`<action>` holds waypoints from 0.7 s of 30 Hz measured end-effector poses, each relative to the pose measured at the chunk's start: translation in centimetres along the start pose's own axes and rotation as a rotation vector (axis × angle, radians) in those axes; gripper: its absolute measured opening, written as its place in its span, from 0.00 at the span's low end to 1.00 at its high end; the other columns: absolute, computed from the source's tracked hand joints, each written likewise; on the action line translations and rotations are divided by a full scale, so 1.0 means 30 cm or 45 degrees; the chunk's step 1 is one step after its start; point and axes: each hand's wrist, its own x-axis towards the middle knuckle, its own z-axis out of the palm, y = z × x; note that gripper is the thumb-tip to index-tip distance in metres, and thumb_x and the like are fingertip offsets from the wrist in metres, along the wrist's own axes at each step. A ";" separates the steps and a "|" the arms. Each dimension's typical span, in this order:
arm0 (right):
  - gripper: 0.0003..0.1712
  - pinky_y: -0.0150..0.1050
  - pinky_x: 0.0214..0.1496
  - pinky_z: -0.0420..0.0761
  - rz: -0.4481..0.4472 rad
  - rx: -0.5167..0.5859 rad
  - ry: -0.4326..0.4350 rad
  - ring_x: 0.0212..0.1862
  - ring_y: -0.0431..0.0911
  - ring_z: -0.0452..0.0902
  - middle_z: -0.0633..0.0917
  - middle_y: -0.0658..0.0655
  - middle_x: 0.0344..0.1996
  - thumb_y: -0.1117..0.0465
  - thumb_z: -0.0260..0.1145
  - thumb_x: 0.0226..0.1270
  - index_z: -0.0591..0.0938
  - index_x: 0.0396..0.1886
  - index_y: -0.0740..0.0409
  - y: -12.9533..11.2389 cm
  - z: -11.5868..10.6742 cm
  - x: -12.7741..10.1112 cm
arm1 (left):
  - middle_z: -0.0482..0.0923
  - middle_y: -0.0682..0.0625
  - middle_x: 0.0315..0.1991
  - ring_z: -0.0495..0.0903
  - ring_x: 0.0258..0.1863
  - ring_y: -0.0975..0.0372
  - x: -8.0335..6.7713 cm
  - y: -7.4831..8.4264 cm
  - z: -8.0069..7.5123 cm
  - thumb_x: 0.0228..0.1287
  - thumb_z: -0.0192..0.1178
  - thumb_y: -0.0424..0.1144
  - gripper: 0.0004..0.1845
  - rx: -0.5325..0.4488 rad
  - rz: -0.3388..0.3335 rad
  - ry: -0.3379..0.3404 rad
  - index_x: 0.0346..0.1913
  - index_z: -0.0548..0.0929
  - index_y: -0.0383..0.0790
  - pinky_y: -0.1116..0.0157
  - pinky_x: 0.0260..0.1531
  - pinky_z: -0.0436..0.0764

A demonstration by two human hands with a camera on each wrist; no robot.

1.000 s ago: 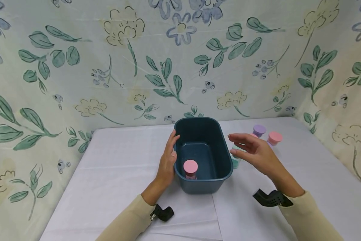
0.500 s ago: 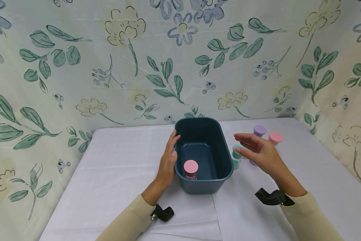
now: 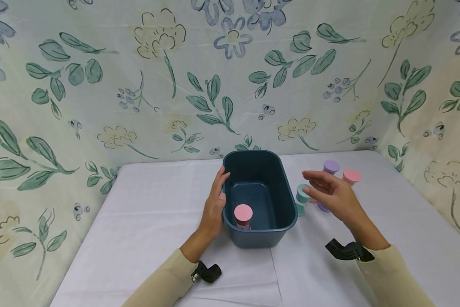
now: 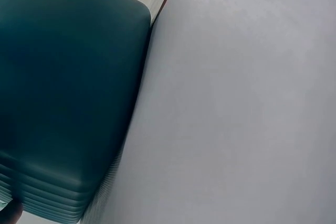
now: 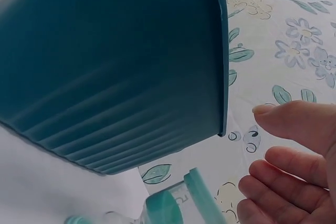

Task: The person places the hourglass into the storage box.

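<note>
On white worktop [image 3: 157, 209] before floral cloth [image 3: 149, 102]: one bin [image 3: 258, 240], touched by straight-fingered left hand [image 3: 213, 209]; one pink container [image 3: 243, 212] inside; five containers [image 3: 301, 196] outside, near relaxed, empty right hand [image 3: 331, 192].

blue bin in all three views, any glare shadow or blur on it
Head view: fairly even light, small glints on the blue bin's inner floor, soft shadow on the white cloth near the right sleeve; left wrist view: bin wall dim, cloth nearly featureless; right wrist view: bin wall dark, faint sheen along its ribs.
</note>
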 end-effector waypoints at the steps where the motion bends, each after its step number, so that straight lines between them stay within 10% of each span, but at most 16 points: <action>1: 0.28 0.23 0.52 0.73 0.006 -0.001 0.000 0.62 0.53 0.74 0.78 0.57 0.59 0.55 0.69 0.62 0.76 0.61 0.56 0.002 0.000 0.001 | 0.47 0.32 0.74 0.47 0.74 0.43 0.000 -0.001 -0.001 0.65 0.34 0.30 0.29 0.001 0.006 0.001 0.70 0.58 0.25 0.40 0.67 0.51; 8: 0.30 0.21 0.51 0.73 0.020 -0.038 -0.012 0.61 0.57 0.73 0.78 0.60 0.60 0.53 0.69 0.62 0.75 0.62 0.59 0.031 -0.001 0.000 | 0.46 0.33 0.74 0.47 0.74 0.44 0.000 -0.002 -0.002 0.65 0.34 0.30 0.29 -0.001 -0.013 -0.007 0.70 0.58 0.25 0.40 0.68 0.50; 15: 0.30 0.23 0.52 0.73 -0.009 -0.067 -0.029 0.59 0.59 0.74 0.78 0.61 0.58 0.54 0.68 0.63 0.75 0.62 0.61 0.063 0.002 0.004 | 0.45 0.46 0.77 0.45 0.76 0.54 -0.011 -0.124 0.023 0.69 0.34 0.37 0.29 0.024 0.013 0.009 0.74 0.57 0.39 0.42 0.69 0.50; 21: 0.29 0.24 0.54 0.72 0.003 -0.077 -0.051 0.59 0.56 0.75 0.79 0.61 0.57 0.53 0.69 0.62 0.76 0.61 0.60 0.065 0.011 0.006 | 0.47 0.34 0.75 0.46 0.74 0.45 -0.002 -0.014 0.004 0.65 0.34 0.30 0.29 -0.002 -0.019 0.000 0.70 0.58 0.26 0.40 0.68 0.50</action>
